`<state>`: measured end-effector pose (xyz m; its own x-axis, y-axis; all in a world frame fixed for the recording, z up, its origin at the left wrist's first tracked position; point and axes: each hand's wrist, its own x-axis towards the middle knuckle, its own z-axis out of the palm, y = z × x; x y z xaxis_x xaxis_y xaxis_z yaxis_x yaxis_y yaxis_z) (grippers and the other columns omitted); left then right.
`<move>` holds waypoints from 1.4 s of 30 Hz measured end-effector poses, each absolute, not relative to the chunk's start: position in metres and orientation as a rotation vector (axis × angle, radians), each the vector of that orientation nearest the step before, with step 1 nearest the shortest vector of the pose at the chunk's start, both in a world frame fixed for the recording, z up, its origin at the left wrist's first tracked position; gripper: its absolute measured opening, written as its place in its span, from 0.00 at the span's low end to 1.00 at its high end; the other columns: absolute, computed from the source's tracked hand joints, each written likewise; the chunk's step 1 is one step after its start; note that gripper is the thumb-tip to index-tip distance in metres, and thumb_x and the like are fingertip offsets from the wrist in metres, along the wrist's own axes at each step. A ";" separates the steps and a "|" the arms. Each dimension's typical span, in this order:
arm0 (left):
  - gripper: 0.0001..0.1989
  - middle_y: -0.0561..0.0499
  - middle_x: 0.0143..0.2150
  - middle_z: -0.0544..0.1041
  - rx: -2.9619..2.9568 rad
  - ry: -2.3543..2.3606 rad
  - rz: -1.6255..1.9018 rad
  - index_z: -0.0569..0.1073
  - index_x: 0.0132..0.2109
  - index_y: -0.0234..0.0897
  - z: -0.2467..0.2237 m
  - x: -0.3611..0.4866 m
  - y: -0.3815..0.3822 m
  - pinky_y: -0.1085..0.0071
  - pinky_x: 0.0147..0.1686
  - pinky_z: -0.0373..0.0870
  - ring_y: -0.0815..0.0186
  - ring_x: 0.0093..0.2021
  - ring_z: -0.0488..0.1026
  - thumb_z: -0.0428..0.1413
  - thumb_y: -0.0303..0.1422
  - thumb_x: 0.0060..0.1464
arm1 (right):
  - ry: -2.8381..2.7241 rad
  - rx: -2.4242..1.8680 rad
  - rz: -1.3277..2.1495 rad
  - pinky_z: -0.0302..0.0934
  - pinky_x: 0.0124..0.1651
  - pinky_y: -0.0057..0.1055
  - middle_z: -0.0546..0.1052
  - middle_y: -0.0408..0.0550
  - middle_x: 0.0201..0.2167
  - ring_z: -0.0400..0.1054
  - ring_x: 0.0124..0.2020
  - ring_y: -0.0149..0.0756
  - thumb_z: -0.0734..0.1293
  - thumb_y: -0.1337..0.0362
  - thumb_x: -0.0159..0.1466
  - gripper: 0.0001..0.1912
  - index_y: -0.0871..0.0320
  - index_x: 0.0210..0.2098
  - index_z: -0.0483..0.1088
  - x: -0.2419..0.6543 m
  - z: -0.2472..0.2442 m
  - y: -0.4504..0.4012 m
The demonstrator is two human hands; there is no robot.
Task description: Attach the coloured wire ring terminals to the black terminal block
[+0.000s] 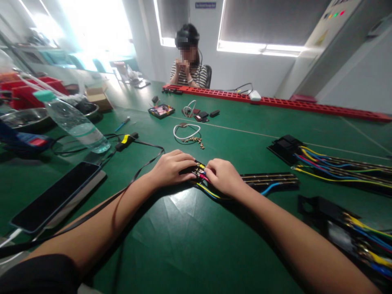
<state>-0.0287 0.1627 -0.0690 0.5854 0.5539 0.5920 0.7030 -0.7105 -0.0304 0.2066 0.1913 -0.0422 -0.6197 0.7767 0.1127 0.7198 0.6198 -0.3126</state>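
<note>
A long black strip (269, 179) with brass-coloured rails lies across the table in front of me. My left hand (175, 168) is closed around its left end, with fingers on the far side and the thumb on the near side. Yellow, red and blue wires (211, 193) run along the strip from that end. My right hand (225, 175) is closed over the wire ends beside the left hand. Its fingertips are pressed together, and what they pinch is too small and hidden to tell. Several small brass screws (196, 140) lie loose beyond my hands, beside a white cable loop (186, 136).
More wired black strips (346, 167) lie at the right. A phone (56, 196), a plastic bottle (76, 122) and a black cable (143, 165) are on the left; the cable crosses over my left forearm. A red slotted rail (275, 101) borders the far side, where a person (190, 75) sits.
</note>
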 end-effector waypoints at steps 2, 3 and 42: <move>0.17 0.45 0.48 0.80 -2.547 -1.039 -0.823 0.77 0.51 0.39 -0.069 -0.028 0.162 0.65 0.47 0.75 0.61 0.44 0.76 0.59 0.43 0.60 | -2.647 -1.224 0.276 0.51 0.38 0.30 0.75 0.48 0.34 0.66 0.35 0.34 0.60 0.63 0.70 0.13 0.60 0.34 0.74 0.206 -0.040 0.190; 0.17 0.45 0.48 0.79 -2.539 -1.037 -0.830 0.77 0.51 0.38 -0.070 -0.028 0.162 0.65 0.47 0.75 0.61 0.44 0.76 0.60 0.43 0.60 | -2.669 -1.219 0.236 0.51 0.37 0.30 0.75 0.49 0.34 0.66 0.35 0.35 0.60 0.63 0.70 0.13 0.60 0.35 0.74 0.206 -0.039 0.189; 0.22 0.43 0.50 0.77 -2.626 -1.071 -0.784 0.74 0.56 0.38 -0.070 -0.028 0.164 0.60 0.49 0.71 0.58 0.47 0.72 0.58 0.45 0.60 | -2.672 -1.171 -0.178 0.51 0.35 0.32 0.74 0.51 0.37 0.68 0.36 0.38 0.59 0.62 0.71 0.12 0.59 0.37 0.72 0.208 -0.032 0.175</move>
